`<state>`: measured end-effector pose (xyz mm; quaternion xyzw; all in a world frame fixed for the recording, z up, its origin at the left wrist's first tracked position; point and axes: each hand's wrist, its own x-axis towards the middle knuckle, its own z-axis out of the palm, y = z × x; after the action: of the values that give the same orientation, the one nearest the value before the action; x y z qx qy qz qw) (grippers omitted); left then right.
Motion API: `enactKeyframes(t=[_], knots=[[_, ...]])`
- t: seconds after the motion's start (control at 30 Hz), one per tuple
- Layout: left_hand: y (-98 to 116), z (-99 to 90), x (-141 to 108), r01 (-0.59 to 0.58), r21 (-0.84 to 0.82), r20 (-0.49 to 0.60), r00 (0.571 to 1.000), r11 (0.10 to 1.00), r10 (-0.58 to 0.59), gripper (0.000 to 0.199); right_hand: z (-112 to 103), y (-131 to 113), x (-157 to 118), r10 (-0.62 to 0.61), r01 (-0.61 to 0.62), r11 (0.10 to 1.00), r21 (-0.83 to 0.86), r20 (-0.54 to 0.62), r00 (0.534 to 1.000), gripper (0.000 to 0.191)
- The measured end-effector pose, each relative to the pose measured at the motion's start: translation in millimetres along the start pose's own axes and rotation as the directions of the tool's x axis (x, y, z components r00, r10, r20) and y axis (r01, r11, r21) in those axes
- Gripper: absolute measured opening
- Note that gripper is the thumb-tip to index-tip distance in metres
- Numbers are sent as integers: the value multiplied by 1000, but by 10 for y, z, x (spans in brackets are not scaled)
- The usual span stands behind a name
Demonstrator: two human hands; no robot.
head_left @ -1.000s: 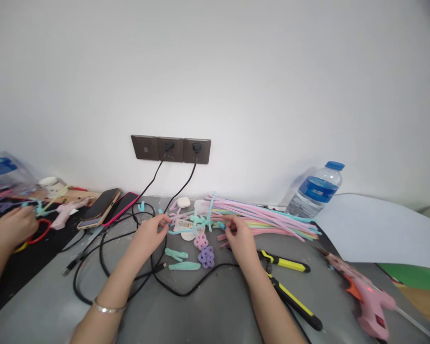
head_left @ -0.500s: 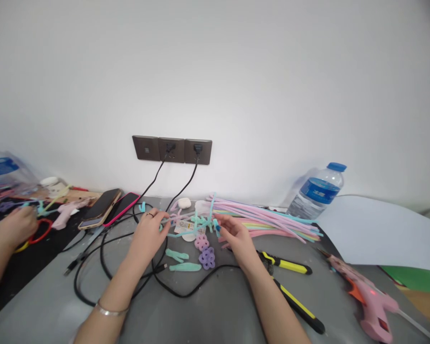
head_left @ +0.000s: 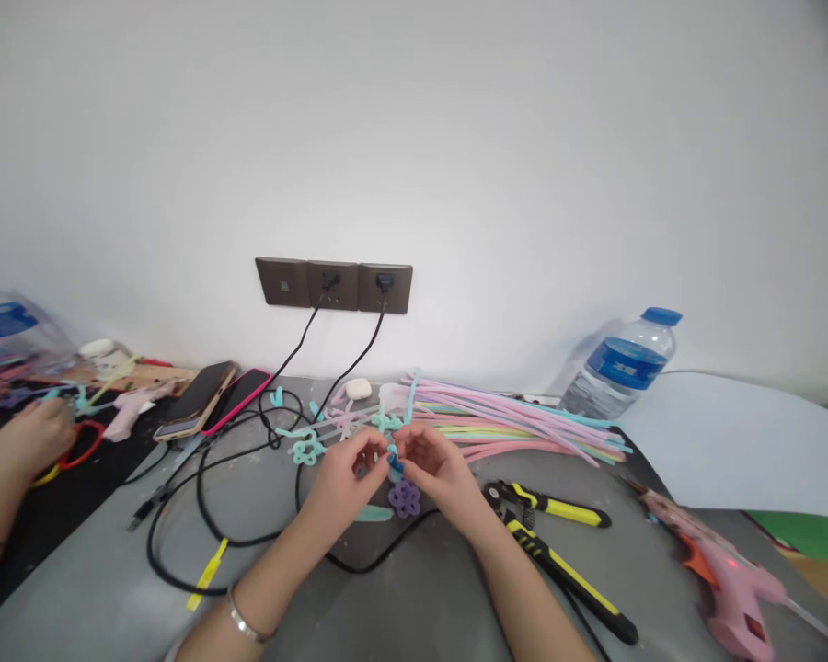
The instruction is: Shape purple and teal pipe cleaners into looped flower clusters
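In front of me both hands meet in a pinch around a small blue piece (head_left: pixel 395 463), light blue on top and darker below, apparently bent pipe cleaner. My left hand (head_left: pixel 345 478) grips it from the left with thumb and index finger. From the other side, the fingertips of my right hand (head_left: pixel 438 471) close on it. Just below lies a purple pipe-cleaner flower (head_left: pixel 404 498), beside a mint leaf shape (head_left: pixel 373 514) partly hidden by my left hand. A mint flower (head_left: pixel 307 449) rests left of my hands, and more mint loops (head_left: pixel 386 420) show behind them.
Pipe cleaners (head_left: pixel 517 418) lie behind my right hand. Yellow-black wire pliers (head_left: pixel 558 506), a pink glue gun (head_left: pixel 738 588), a water bottle (head_left: pixel 625 363) and white paper (head_left: pixel 724 441) stand or lie rightward. Leftward are black cables (head_left: pixel 203 496), phones (head_left: pixel 200 400) and another person's hand (head_left: pixel 38 437).
My hands have come together; the left moved right and down to the blue piece, which the right hand was holding. The mint flower now lies at the left, and a yellow cable tag has come into view.
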<state>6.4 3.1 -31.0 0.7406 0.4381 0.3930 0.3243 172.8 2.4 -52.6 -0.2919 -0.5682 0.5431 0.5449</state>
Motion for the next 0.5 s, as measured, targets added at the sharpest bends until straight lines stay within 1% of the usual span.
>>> enactKeyframes(t=[0.07, 0.2, 0.37, 0.5], knots=[[4, 5, 8, 36, -53, -3, 999, 998, -36, 8, -3, 8, -5, 8, -8, 1000, -14, 8, 1000, 21], [2, 25, 17, 92, -129, -21, 995, 987, -95, 7, 6, 3, -19, 32, -25, 994, -103, 66, 997, 13], [9, 51, 19, 109, -193, -24, 993, 975, -115, 6, 59, -29, -42, 22, -12, 983, -182, 52, 998, 27], [27, 57, 15, 119, -247, -7, 992, 962, -125, 5, 100, -58, -52, 20, -12, 983, -183, 39, 999, 26]])
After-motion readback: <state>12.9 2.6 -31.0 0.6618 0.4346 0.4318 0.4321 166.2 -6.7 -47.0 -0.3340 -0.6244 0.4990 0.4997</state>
